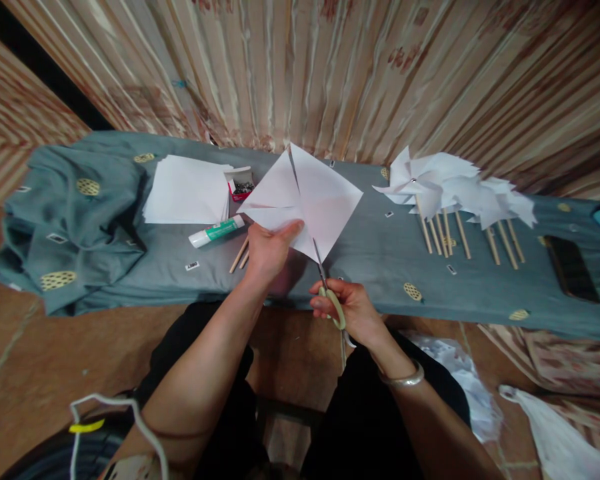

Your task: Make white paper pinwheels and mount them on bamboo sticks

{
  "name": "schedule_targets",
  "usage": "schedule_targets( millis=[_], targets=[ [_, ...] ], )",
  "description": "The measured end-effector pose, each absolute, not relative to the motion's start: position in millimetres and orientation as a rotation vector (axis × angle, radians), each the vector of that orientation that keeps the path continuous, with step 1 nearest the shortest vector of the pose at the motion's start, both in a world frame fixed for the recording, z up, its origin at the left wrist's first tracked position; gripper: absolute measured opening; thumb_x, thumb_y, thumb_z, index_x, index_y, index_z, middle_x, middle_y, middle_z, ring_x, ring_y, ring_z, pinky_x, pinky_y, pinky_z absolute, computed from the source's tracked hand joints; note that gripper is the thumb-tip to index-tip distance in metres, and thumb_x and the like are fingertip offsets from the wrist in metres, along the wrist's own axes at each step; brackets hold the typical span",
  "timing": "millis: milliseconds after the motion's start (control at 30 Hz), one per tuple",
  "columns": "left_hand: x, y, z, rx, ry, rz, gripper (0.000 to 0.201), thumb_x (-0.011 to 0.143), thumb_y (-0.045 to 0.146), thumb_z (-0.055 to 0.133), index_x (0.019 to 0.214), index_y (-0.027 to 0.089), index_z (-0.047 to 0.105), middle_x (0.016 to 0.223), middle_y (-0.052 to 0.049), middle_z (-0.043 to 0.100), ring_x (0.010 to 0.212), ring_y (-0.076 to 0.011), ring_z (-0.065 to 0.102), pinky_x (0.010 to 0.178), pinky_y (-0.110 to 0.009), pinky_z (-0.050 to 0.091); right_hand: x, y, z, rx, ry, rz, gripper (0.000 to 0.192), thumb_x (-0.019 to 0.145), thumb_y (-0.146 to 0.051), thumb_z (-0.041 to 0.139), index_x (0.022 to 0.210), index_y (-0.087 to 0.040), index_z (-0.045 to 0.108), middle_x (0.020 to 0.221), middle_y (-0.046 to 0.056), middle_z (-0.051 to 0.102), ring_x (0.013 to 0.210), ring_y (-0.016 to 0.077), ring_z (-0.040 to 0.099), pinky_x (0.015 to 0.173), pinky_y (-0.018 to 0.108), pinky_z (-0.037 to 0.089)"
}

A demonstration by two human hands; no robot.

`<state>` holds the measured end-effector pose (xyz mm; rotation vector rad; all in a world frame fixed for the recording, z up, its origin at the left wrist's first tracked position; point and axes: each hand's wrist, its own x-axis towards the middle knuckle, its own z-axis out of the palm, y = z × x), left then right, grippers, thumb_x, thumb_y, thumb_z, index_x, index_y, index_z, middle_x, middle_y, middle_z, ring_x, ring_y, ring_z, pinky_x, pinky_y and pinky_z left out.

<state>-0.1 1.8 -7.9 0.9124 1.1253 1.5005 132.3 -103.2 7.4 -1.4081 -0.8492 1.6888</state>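
- Left hand [269, 250] pinches the white paper square [330, 190] near its lower left edge, thumb flat on top; the fingers below are hidden, so I cannot tell how they lie.
- Right hand [353, 308] is closed round the handles of the scissors [336, 307], whose blades point up into the square's near corner.
- From where I stand, the square sits cornerwise above the cloth-covered table [370, 230], between the two hands and the far curtain [305, 73]. Slits run inward from its far and left corners.
- It should handle as something very light, crisp but thin: easy to bend, slow to slip from dry fingers, quick to crease under a hard pinch.
- Its weak places are probably the inner ends of the slits, where a tug could tear it. The best hold looks to be close to the uncut middle, lightly, clear of the blades.
- Nearest the left hand lie wooden sticks [239, 255] and a glue stick [217, 232]; beyond them, a small open box [239, 185] and stacked white sheets [186, 190].
- Paper pinwheels [437, 183] lie farther right, near a dark phone [573, 268].
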Motion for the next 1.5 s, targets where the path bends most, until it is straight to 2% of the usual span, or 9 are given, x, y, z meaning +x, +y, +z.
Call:
schedule_targets(
  millis=[267, 533, 900, 1167, 1300, 1500],
  targets=[
    [0.6, 2.2, -5.7, 0.911, 1.104, 1.509, 0.025, 0.057, 0.027, 0.078, 0.076, 0.011, 0.071, 0.081, -0.006, 0.073, 0.075, -0.0185, 0.066, 0.079, -0.032, 0.054, 131.6, -102.9, 6.3, -1.436, -0.798, 1.686, 0.043, 0.042, -0.041, 0.092, 0.066, -0.018, 0.065, 0.053, -0.006, 0.06, 0.046, 0.0065, 0.055, 0.044, 0.018, 0.044],
    [2.6, -3.8, -1.0, 0.946, 1.14, 1.448, 0.03, 0.055, 0.027, 0.078, 0.078, 0.011, 0.068, 0.084, -0.007, 0.073, 0.076, -0.0196, 0.066, 0.075, -0.032, 0.055, 132.3, -101.4, 9.4, -1.436, -0.877, 1.657, 0.043, 0.048, -0.045, 0.09, 0.071, -0.019, 0.065, 0.053, -0.006, 0.061, 0.047, 0.0078, 0.055, 0.046, 0.02, 0.046],
    [3.7, -6.3, 2.9, 0.927, 1.133, 1.439, 0.03, 0.056, 0.027, 0.077, 0.08, 0.011, 0.069, 0.086, -0.009, 0.073, 0.077, -0.0202, 0.066, 0.077, -0.032, 0.054, 130.5, -99.9, 11.8, -1.448, -0.866, 1.639, 0.042, 0.046, -0.046, 0.09, 0.065, -0.018, 0.064, 0.052, -0.005, 0.06, 0.044, 0.0073, 0.054, 0.045, 0.02, 0.046],
    [5.8, -10.3, 3.4, 0.929, 1.12, 1.363, 0.026, 0.055, 0.027, 0.078, 0.075, 0.014, 0.067, 0.081, -0.006, 0.072, 0.072, -0.0198, 0.065, 0.073, -0.033, 0.053, 129.7, -97.6, 14.3, -1.424, -0.901, 1.604, 0.046, 0.05, -0.054, 0.085, 0.069, -0.019, 0.063, 0.053, -0.005, 0.061, 0.045, 0.0069, 0.053, 0.048, 0.021, 0.048],
    [7.3, -11.8, 4.7, 0.914, 1.111, 1.349, 0.024, 0.054, 0.027, 0.078, 0.072, 0.015, 0.067, 0.078, -0.006, 0.071, 0.069, -0.0196, 0.064, 0.07, -0.033, 0.052, 130.8, -97.4, 13.1, -1.425, -0.925, 1.599, 0.045, 0.051, -0.054, 0.085, 0.069, -0.018, 0.064, 0.053, -0.005, 0.06, 0.045, 0.0068, 0.052, 0.047, 0.021, 0.045],
    [7.2, -11.8, 5.4, 0.896, 1.107, 1.36, 0.025, 0.055, 0.026, 0.078, 0.075, 0.016, 0.067, 0.082, -0.006, 0.073, 0.072, -0.0201, 0.065, 0.074, -0.034, 0.053, 131.3, -98.0, 11.1, -1.429, -0.908, 1.592, 0.045, 0.051, -0.055, 0.085, 0.066, -0.018, 0.065, 0.051, -0.004, 0.06, 0.045, 0.0074, 0.052, 0.046, 0.021, 0.042]
  ],
)
